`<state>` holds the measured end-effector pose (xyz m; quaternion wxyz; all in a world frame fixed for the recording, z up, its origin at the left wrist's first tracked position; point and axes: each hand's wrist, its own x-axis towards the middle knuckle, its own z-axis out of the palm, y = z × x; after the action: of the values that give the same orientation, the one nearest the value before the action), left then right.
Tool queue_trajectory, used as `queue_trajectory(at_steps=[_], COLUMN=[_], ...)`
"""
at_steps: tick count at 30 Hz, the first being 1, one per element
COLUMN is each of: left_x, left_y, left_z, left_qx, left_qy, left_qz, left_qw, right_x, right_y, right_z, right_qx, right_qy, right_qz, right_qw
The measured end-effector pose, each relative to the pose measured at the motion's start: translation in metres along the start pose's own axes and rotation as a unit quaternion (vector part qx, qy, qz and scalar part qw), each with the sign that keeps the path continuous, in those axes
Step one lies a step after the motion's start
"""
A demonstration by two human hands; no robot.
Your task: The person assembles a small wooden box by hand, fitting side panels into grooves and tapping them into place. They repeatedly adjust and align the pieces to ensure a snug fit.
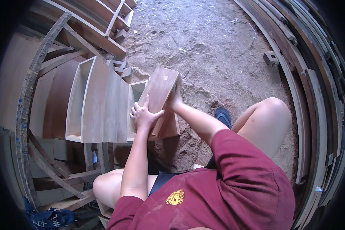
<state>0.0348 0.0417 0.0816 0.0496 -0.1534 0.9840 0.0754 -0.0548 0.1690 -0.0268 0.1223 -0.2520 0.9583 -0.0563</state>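
Observation:
A wooden drawer box [163, 86] is tilted in front of me, held between my two hands. My left hand [143, 115] lies across its left edge, thumb spread toward the near end, with a ring on one finger. My right hand [175, 99] grips the box's right side, and its fingers are mostly hidden behind the wood. Just under the near end shows another wooden piece [171, 126], partly covered by the box and my forearm. Close by on the left stand similar boxes in a row, one an open-fronted wooden box [80, 101].
A rough wooden frame [28, 88] rises at the left. Wooden casework [103, 23] and hollow blocks [120, 69] lie farther off. Long stacked planks [310, 76] line the right side, with a small block [271, 58] beside them. The ground [214, 50] is sandy.

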Motion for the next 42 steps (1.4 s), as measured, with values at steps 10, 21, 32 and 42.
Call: queue_trajectory(at_steps=[10,21,32,42], left_x=[-0.003,0.007,0.001,0.001], left_y=[-0.011,0.003,0.009,0.005], left_z=[0.002,0.001,-0.016,-0.015], left_qx=[0.013,-0.01,-0.037,-0.035], left_qy=[0.006,0.024,-0.014,-0.001], left_qz=[-0.016,0.023,0.018,0.03], left_qw=[1.0,0.999,0.999,0.999], right_x=[0.003,0.035,0.014,0.004], right_y=[-0.023,0.017,0.022,0.028], right_z=[0.028,0.017,0.011,0.002], right_qx=[-0.003,-0.013,-0.056,-0.025], right_qy=[0.006,0.296,0.101,0.099], right_qz=[0.0,0.002,0.011,0.015], right_qw=[1.0,0.955,0.993,0.995])
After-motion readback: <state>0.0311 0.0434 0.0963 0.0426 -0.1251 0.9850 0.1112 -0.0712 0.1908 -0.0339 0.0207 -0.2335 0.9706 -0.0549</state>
